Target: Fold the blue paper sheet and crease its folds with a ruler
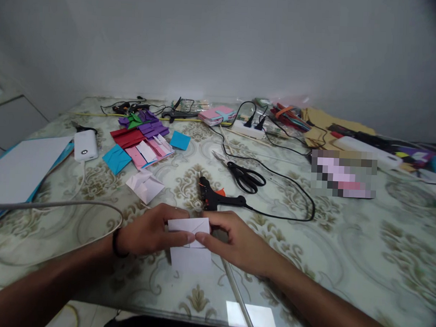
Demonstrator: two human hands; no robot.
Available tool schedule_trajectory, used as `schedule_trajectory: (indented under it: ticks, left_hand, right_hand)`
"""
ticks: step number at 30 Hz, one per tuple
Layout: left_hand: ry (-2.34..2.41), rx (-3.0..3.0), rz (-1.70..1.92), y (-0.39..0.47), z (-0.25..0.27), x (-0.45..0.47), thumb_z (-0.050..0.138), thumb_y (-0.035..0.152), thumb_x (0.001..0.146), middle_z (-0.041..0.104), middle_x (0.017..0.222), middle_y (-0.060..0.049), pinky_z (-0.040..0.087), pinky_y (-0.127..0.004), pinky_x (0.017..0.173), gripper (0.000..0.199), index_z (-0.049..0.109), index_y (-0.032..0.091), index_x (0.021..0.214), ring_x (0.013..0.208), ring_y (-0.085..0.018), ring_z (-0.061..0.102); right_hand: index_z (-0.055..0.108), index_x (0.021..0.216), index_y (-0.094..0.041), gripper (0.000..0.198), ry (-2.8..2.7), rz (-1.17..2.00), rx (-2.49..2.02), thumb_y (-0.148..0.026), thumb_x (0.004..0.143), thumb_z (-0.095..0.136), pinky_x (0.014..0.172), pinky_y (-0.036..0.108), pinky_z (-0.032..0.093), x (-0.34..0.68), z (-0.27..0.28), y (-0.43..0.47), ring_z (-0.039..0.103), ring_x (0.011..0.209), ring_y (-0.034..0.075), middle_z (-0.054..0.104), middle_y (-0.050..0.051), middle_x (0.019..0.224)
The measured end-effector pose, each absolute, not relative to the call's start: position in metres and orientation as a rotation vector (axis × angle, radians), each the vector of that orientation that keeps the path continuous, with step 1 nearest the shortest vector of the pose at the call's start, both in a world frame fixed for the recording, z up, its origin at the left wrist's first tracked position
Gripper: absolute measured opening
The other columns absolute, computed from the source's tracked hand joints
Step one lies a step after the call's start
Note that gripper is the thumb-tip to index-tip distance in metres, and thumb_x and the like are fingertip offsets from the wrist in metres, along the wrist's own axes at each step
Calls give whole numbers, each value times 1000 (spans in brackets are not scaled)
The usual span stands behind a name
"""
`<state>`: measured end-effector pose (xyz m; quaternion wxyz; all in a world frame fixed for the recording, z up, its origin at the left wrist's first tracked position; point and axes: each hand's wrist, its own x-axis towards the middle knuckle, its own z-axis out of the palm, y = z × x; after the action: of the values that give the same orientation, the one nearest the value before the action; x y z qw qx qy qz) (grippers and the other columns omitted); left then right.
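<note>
A small folded white paper (190, 261) is held up near the table's front edge, with creases and flaps on its upper part. My left hand (157, 232) grips its left side, thumb on the front and fingers behind. From the right, my right hand (232, 239) pinches it the same way, and both thumb tips nearly meet at the middle. Just beyond my hands lies a black and orange glue gun (218, 197). Black-handled scissors (242, 175) rest behind it. Another folded white paper (145, 185) lies to the left, close to my left hand.
Folded coloured papers (149, 151) are spread at centre left. A white power bank (85, 145) with a cable sits beside stacked sheets (21, 162). At the back stands a white power strip (248, 129) with black plugs. A clear glue stick (239, 297) points toward me.
</note>
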<state>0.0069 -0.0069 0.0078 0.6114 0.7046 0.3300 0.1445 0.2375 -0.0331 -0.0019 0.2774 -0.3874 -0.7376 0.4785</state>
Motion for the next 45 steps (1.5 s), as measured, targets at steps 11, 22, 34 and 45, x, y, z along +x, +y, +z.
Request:
schedule_trajectory:
  ticks: [11,22,34,45]
  left_hand:
    - [655,1768,315,-6,6,9,64,38,96,50,71,1,33,-26,61,33,58,15,73,67,-12,44]
    - [624,1760,384,-6,9,9,65,32,94,46,68,3,32,-26,60,34,54,15,67,64,-11,42]
    - [821,1678,396,-7,5,7,65,39,96,51,68,5,34,-18,52,31,59,14,78,60,-8,45]
    - [799,1635,371,-5,6,5,69,37,93,59,74,3,39,-17,56,25,67,13,89,65,-9,50]
  right_hand:
    - [49,72,-20,27,-2007,1334,-927,-30,95,59,57,24,33,237,-1,-33,42,62,11,47,-4,68]
    - [49,71,-19,32,-1984,1270,-963,-33,98,60,57,23,32,236,-5,-33,42,61,11,47,-5,66]
    - [50,70,-19,43,-1930,1222,-1079,-45,104,50,56,25,31,239,-3,-31,42,61,12,46,-4,64]
    - [53,71,-18,43,-1963,1245,-1080,-47,103,51,55,25,32,238,-4,-33,43,60,12,49,-4,63]
